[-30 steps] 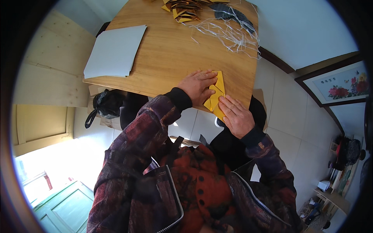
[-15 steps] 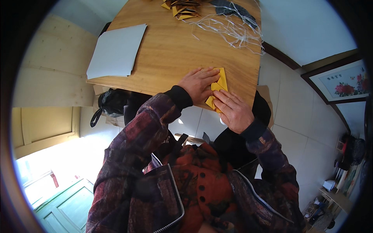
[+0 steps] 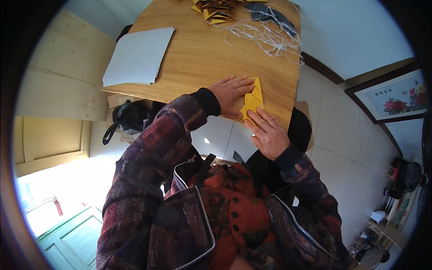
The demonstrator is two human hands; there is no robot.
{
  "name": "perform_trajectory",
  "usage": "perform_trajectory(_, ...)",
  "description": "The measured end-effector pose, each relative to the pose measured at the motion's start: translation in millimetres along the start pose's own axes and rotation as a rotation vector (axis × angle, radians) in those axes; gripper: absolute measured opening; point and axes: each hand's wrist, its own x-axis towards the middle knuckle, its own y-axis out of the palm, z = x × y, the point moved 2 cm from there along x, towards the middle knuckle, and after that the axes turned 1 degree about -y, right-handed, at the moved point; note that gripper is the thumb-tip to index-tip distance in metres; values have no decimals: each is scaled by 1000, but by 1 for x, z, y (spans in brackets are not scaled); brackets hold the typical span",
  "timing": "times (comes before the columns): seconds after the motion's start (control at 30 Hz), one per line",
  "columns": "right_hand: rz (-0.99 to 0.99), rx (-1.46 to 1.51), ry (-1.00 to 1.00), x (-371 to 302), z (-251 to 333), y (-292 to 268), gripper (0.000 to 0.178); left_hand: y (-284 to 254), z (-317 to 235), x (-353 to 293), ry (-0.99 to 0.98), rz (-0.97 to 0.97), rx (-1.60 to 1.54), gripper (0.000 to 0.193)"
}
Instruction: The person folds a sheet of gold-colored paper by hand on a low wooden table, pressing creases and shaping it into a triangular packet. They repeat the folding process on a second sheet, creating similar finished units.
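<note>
A folded sheet of yellow paper [image 3: 254, 98] lies near the front right edge of the wooden table [image 3: 202, 54]. Flat across its left side rests my left hand [image 3: 230, 95], fingers stretched out and tips on the paper. My right hand [image 3: 269, 133] is at the paper's near end, fingers extended, with its fingertips touching the lower corner. Neither hand is wrapped round anything. Part of the paper is hidden under my left fingers.
At the table's left lies a stack of white sheets [image 3: 139, 56]. Folded yellow paper pieces [image 3: 217, 11] are piled at the far side, beside a tangle of clear strips [image 3: 270, 38] and a dark grey cloth-like thing [image 3: 272, 15]. A black plastic bag [image 3: 128, 118] sits below the table's left edge.
My right hand has slid toward me, down to the paper's near end, uncovering more of the paper. My left hand has stayed nearly in place. The whole view has shifted slightly.
</note>
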Motion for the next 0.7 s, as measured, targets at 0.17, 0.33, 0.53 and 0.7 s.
perform_trajectory(0.17, 39, 40, 6, -5, 0, -1, 51, -6, -3, 2, -9, 70, 10, 102)
perform_trajectory(0.33, -113, 208, 96, -15, -2, -14, 55, -8, -2, 3, 12, 86, 8, 97)
perform_trajectory(0.53, -139, -153, 53, -6, -17, -10, 55, 3, 0, 4, -60, -71, -46, 72)
perform_trajectory(0.7, -92, -160, -12, -7, -24, -3, 45, 10, -12, 0, -140, -220, -55, 66)
